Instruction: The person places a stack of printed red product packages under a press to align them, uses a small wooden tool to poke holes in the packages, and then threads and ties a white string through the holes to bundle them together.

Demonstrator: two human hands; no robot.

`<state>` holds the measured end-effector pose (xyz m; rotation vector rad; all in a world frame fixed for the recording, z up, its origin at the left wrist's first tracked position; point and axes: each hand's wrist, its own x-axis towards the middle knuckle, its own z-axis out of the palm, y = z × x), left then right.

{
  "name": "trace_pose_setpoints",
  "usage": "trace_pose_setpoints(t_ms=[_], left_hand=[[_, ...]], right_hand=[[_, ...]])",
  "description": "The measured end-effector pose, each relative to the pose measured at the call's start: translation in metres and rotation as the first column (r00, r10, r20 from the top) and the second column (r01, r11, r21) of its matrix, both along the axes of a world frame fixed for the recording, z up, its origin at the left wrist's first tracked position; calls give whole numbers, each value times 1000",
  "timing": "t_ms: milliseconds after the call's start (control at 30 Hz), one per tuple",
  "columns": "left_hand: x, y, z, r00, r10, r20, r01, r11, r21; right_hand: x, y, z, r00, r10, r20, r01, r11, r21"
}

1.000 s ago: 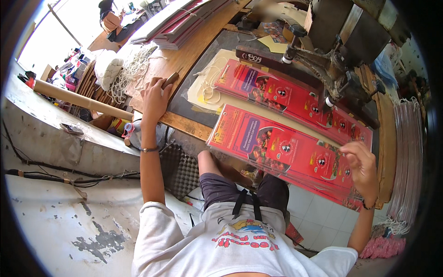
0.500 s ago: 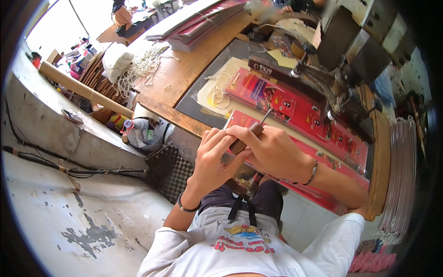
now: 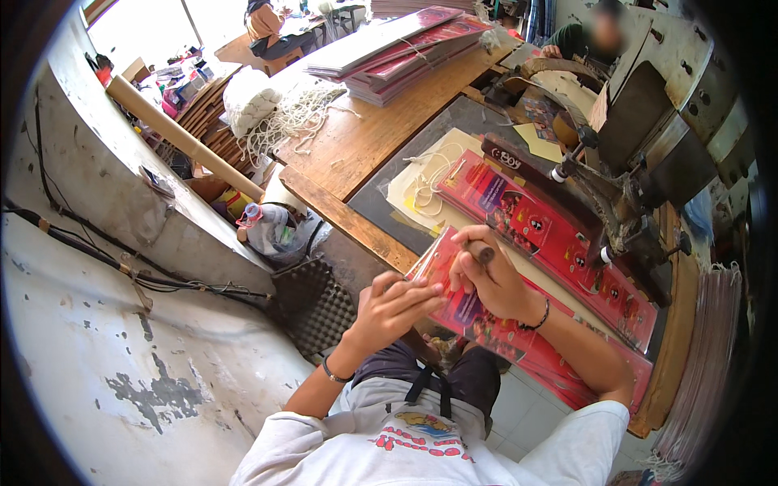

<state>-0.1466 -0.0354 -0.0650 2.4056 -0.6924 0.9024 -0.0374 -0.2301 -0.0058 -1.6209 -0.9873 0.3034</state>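
Observation:
My right hand (image 3: 502,283) is closed round the brown wooden handle (image 3: 481,252) of an awl, whose end points up toward me. Its metal shaft, hidden now, shows in the earlier picture. Below that fist lies the near stack of long red printed cards (image 3: 506,328), along the table's front edge. At the stack's left end is my left hand (image 3: 393,308), several fingers stretched out over the cards' edge; its thumb is mostly hidden. A second row of red cards (image 3: 551,243) lies just behind, beside a dark wooden bar (image 3: 506,159).
A dark metal machine arm (image 3: 608,194) stands at the right of the table. White cord (image 3: 296,121) and stacked boards (image 3: 397,53) lie at the back left. Bundled strips (image 3: 698,348) hang at the right edge. Another person (image 3: 579,40) is behind the machine.
My hands have moved apart. The right one has carried the awl over the near cards and turned it handle-end up; the left has let go of it. The view has shifted.

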Motion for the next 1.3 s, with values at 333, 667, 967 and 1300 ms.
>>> trace_pose_setpoints(t_ms=[333, 667, 967, 1300], left_hand=[[-29, -30, 2, 999, 16, 46, -8, 987, -159], [-47, -37, -25, 772, -402, -492, -390, 311, -867], [-45, -26, -32, 391, -916, -89, -323, -46, -945], [-39, -30, -9, 472, -791, -389, -448, 165, -878]], right_hand=[[-5, -3, 19, 981, 181, 67, -182, 983, 9], [-3, -8, -2, 996, -46, -77, 49, 998, 39], [-27, -9, 5, 975, -30, -220, 52, 994, 92], [-29, -9, 6, 995, 2, -100, -6, 999, -38]])
